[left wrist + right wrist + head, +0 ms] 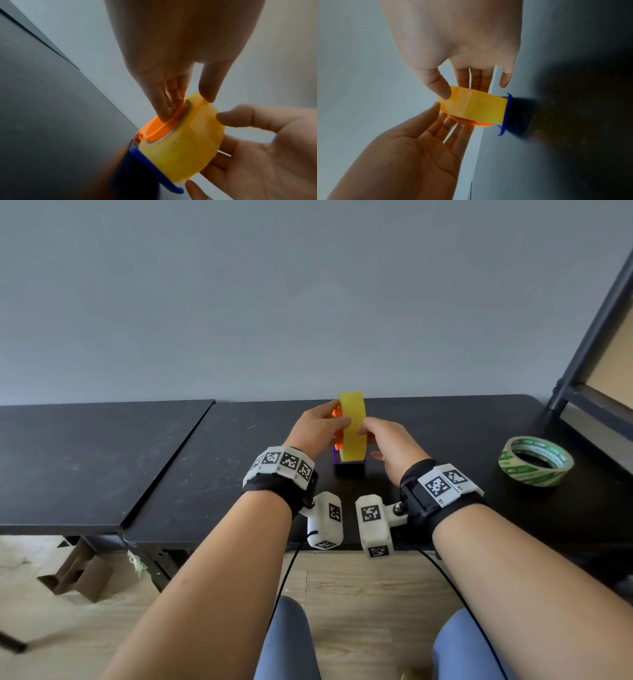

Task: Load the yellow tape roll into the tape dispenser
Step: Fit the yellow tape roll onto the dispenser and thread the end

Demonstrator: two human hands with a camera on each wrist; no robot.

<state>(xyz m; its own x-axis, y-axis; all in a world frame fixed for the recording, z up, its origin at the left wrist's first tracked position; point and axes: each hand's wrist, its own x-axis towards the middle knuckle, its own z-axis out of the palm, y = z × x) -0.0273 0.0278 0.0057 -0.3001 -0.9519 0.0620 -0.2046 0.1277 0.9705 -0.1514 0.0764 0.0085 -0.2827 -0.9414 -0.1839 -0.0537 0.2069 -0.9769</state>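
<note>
The yellow tape roll [352, 426] stands on edge on the orange hub [337, 413] of the blue tape dispenser [349, 466], near the table's far edge. My left hand [327, 424] is at its left side: straight fingers [167, 102] press into the orange hub [161, 128] and the thumb rests on the roll's outer band [185, 148]. My right hand [378, 436] cups the roll from the right, its thumb [442, 90] on the band and its fingers behind the roll's [474, 106] far face. The blue dispenser's base [507, 108] rests on the table.
A green-printed tape roll [536, 462] lies flat at the right of the black table [239, 467]. A dark shelf frame [589, 354] rises at the far right. A second black tabletop [85, 460] adjoins on the left. A grey wall stands right behind.
</note>
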